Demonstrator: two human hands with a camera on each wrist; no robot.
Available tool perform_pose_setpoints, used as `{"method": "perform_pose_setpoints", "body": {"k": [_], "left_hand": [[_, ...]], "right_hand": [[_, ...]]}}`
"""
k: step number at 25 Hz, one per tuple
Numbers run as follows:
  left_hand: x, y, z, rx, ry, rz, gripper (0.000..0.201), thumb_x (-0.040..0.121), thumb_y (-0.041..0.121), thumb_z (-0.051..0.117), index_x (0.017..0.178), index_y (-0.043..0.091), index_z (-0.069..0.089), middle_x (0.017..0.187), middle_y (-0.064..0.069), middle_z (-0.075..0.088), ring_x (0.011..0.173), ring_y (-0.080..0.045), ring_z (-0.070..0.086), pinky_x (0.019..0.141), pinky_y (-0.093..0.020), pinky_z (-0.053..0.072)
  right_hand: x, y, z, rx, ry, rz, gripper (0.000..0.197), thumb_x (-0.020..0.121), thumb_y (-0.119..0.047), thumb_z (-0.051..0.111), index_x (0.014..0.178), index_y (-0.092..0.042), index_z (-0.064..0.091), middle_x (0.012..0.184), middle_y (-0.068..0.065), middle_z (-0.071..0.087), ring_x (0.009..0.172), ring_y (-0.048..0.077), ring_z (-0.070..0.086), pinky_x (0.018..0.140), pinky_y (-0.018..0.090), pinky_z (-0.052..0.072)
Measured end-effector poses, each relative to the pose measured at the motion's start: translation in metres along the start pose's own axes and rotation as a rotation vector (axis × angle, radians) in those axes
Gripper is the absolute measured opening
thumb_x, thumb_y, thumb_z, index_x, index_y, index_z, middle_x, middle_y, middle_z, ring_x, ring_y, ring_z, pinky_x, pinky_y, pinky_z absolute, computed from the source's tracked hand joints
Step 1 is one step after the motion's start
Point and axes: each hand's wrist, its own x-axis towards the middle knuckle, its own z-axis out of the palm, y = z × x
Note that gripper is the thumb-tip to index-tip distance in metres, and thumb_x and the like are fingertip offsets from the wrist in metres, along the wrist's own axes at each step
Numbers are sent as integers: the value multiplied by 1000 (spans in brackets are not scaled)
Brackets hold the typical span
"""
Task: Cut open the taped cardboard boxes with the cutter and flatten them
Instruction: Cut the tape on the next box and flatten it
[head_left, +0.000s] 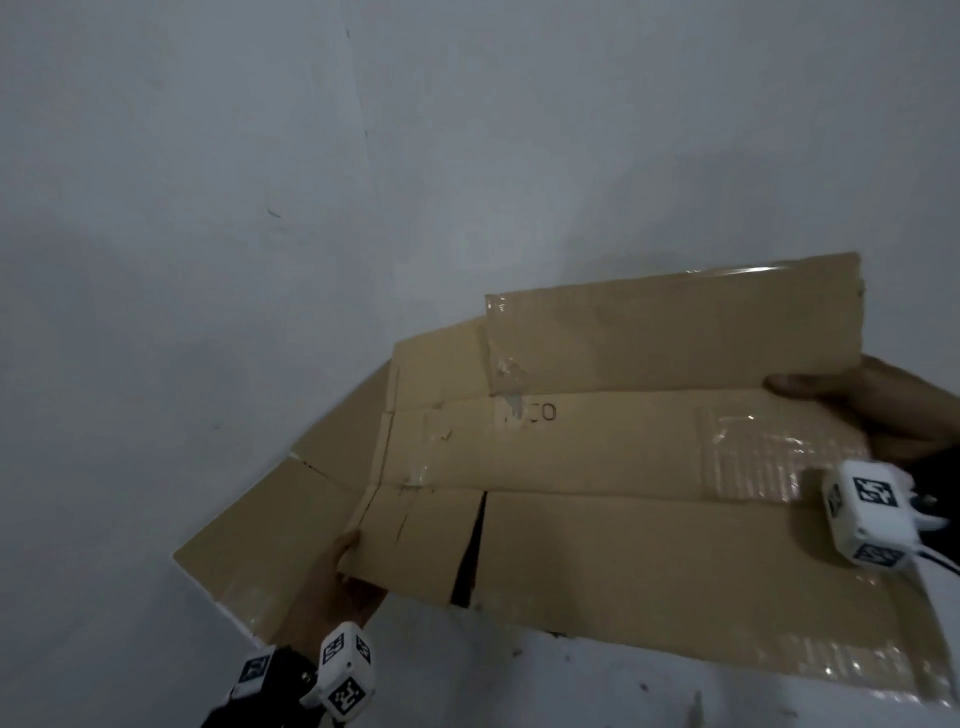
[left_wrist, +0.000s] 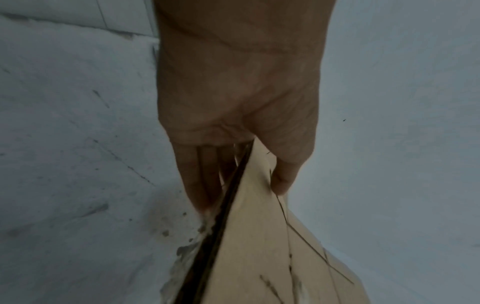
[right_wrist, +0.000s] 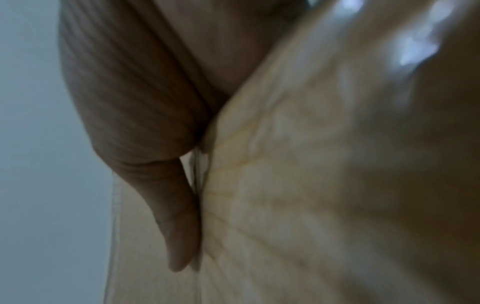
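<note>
- I'm seeing the flattened cardboard box (head_left: 597, 467) being held up in front of the white wall (head_left: 260, 208), long axis running left-right (tape glinting).
- Left hand (head_left: 332, 587) is pinching its lower-left edge.
- Right hand (head_left: 883, 405) is clamping the right edge.

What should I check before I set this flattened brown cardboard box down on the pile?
1. Left hand grips the flattened brown cardboard box at its near left edge: ok.
2. Right hand holds the far right edge, thumb on top: ok.
3. Box fully flat: ok, panels lie in one sheet.
4. Clear tape removed: not ok, shiny strips remain.
5. Cutter safely out of both hands: ok, though where it lies cannot tell.
6. Landing spot, the other cardboard sheet beneath: ok, lying flat.
</note>
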Motion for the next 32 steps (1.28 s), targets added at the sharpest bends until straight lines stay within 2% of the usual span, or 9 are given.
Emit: {"method": "perform_pose_setpoints", "body": {"k": [3, 6, 10, 14, 18, 23, 27, 30, 32], "left_hand": [[7, 18, -17, -14, -62, 24, 33, 78, 31, 81, 95, 7, 66, 73, -10, 63, 61, -26, 62, 64, -39, 55], [42, 40, -67, 3, -5, 47, 60, 42, 31, 99, 85, 16, 61, 79, -6, 46, 67, -21, 47, 64, -36, 45], [8, 63, -87, 114, 118, 69, 23, 89, 24, 70, 101, 8, 61, 97, -13, 60, 83, -27, 58, 76, -36, 50], [9, 72, -119, 135, 222, 55, 41, 89, 18, 72, 124, 3, 57, 116, -14, 64, 97, -28, 61, 100, -36, 46], [28, 67, -151, 351, 269, -34, 56, 88, 21, 74, 137, 4, 53, 100, -9, 64, 84, -27, 59, 86, -40, 52], [46, 62, -177, 628, 170, -191, 80, 51, 25, 96, 122, 18, 60, 122, -3, 66, 112, -30, 60, 97, -44, 51], [54, 41, -195, 679, 276, -142, 46, 69, 28, 91, 98, 9, 61, 98, -8, 73, 91, -27, 67, 78, -34, 50], [62, 32, -200, 630, 377, -69, 36, 74, 22, 87, 81, 3, 57, 67, -11, 69, 65, -26, 65, 66, -32, 49], [66, 33, -197, 611, 407, -76, 35, 72, 20, 89, 77, 1, 60, 70, -10, 67, 69, -26, 63, 68, -33, 52]], "right_hand": [[24, -12, 26, -57, -10, -14, 113, 28, -33, 102, 131, -13, 60, 119, 12, 71, 106, 35, 69, 92, 51, 53], [53, -13, 60, -119, -22, -2, 98, 39, -31, 100, 127, -13, 60, 116, 10, 72, 105, 33, 68, 83, 45, 56], [101, -11, 111, -247, 30, -11, 71, 68, -22, 86, 132, -9, 57, 130, 12, 63, 107, 29, 62, 88, 44, 52], [150, -3, 174, -609, 144, -70, 92, 67, -38, 90, 144, -9, 49, 143, 12, 55, 125, 34, 55, 102, 41, 46], [195, 9, 238, -838, 203, -105, 65, 78, -36, 83, 131, -7, 59, 132, 17, 62, 116, 36, 60, 90, 38, 48], [252, 24, 288, -1020, 216, -137, 40, 77, -35, 82, 98, -5, 66, 104, 17, 70, 76, 28, 59, 68, 31, 46], [301, 51, 335, -1007, 156, -239, 25, 77, -25, 78, 82, -9, 61, 93, 16, 69, 69, 27, 60, 56, 25, 42], [331, 69, 375, -1035, -5, -247, 36, 91, -22, 65, 122, -5, 58, 120, 16, 64, 101, 35, 62, 73, 30, 44], [349, 81, 392, -1088, -134, -209, 64, 96, -30, 59, 151, -12, 32, 150, 13, 44, 130, 37, 48, 92, 36, 43]]}}
